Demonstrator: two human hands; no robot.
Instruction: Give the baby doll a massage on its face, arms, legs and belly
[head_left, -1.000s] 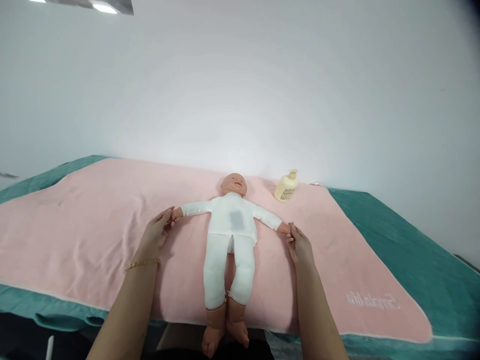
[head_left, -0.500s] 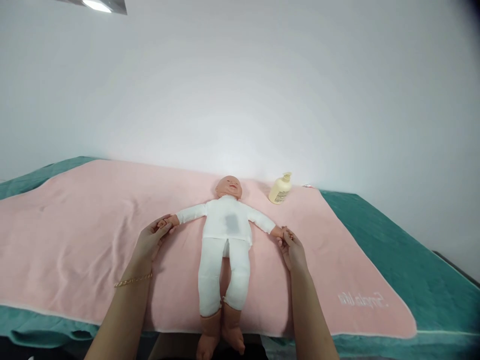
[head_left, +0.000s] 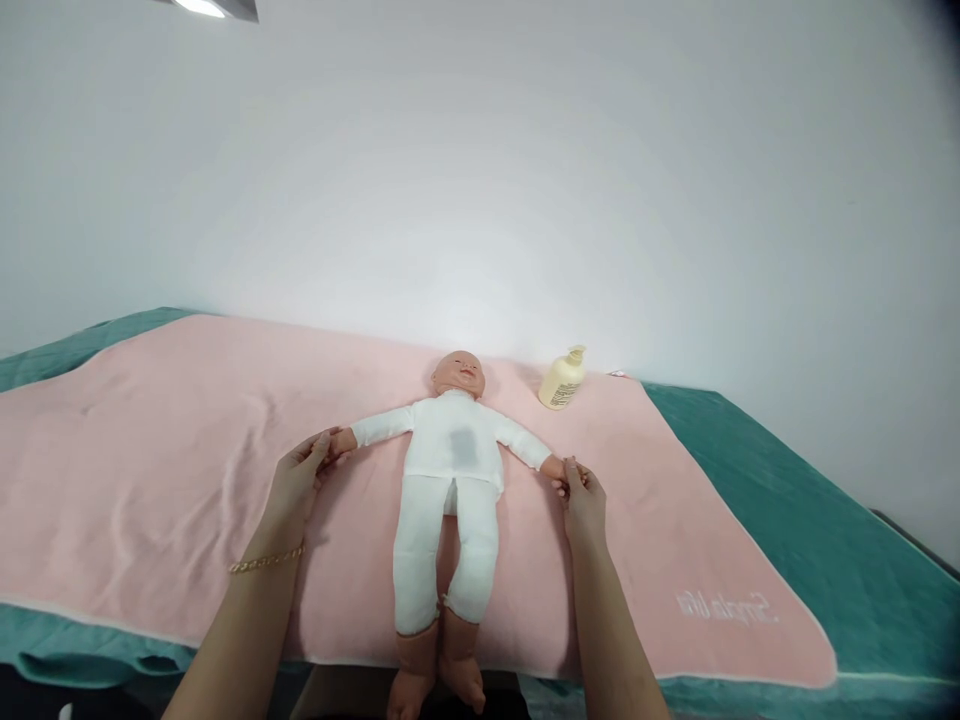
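A baby doll [head_left: 453, 440] with a white cloth body lies on its back, head away from me, its bare feet reaching past the near edge of the pink blanket [head_left: 187, 450]. A dark grey patch marks its chest. Both of its arms are stretched out sideways. My left hand [head_left: 304, 470] pinches the doll's hand on the left side, thumb on top. On the other side, my right hand [head_left: 585, 495] grips the doll's other hand between thumb and fingers. My fingers partly hide both doll hands.
A pale yellow pump bottle [head_left: 562, 379] stands on the blanket, right of the doll's head. Under the blanket a green cover [head_left: 795, 500] shows at the sides and front. A white wall [head_left: 480, 180] rises behind.
My left thumb has shifted over the doll's hand, covering more of it. My right thumb and fingers have shifted slightly on the other doll hand. The view has moved slightly.
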